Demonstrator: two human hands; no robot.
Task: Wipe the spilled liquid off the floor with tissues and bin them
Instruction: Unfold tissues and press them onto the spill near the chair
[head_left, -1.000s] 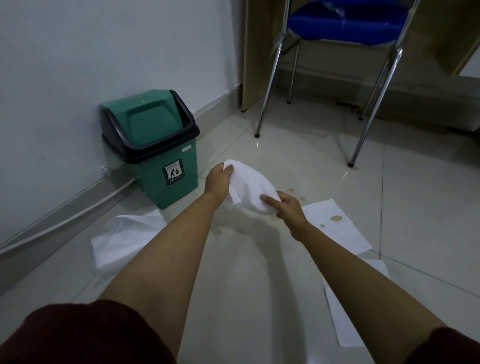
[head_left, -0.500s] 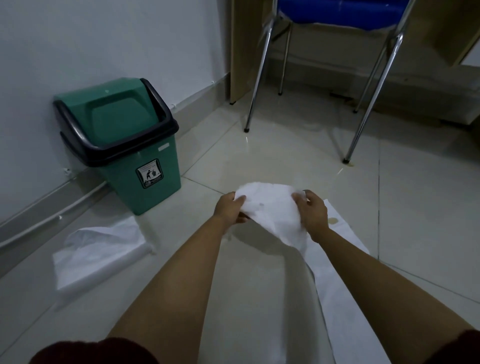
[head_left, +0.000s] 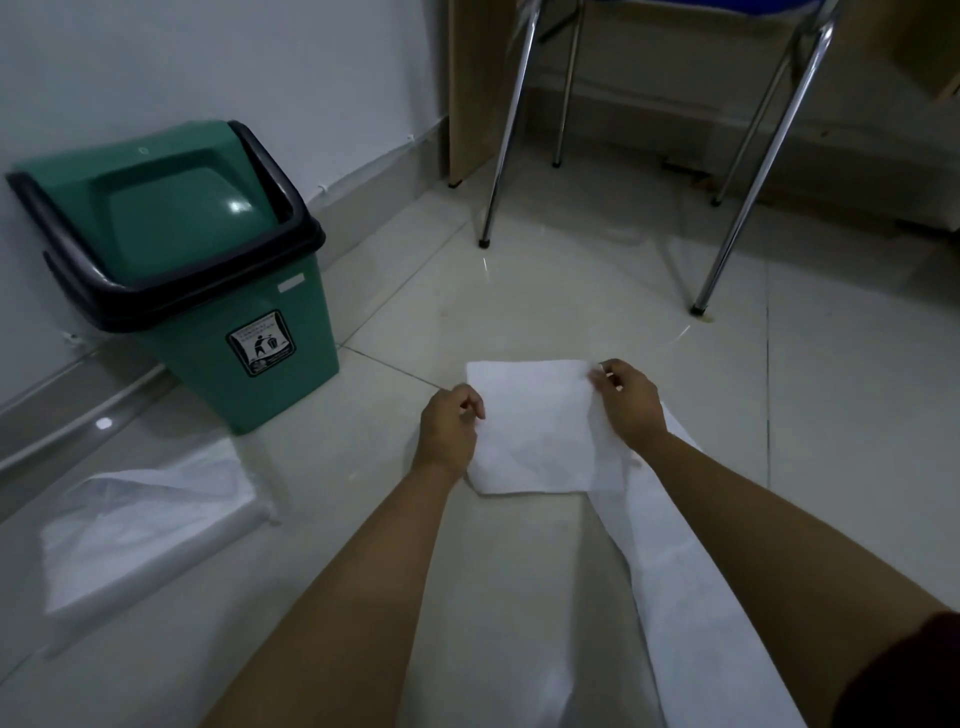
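Note:
A white tissue is spread flat just above the pale floor tiles, stretched between both my hands. My left hand pinches its left edge and my right hand pinches its upper right corner. Under my right forearm more white tissue sheets lie flat on the floor, running toward me. The green bin with a black rim and swing lid stands against the wall at the left, about a forearm's length from my left hand. No liquid shows on the floor around the tissue.
A clear plastic tissue pack lies on the floor at the lower left, in front of the bin. Chrome chair legs and a wooden panel stand behind the tissue. A grey skirting runs along the left wall.
The bunched tissue has been opened out and lowered flat over the spot where brown drops showed. My hands have moved apart and down, and the view has tilted lower.

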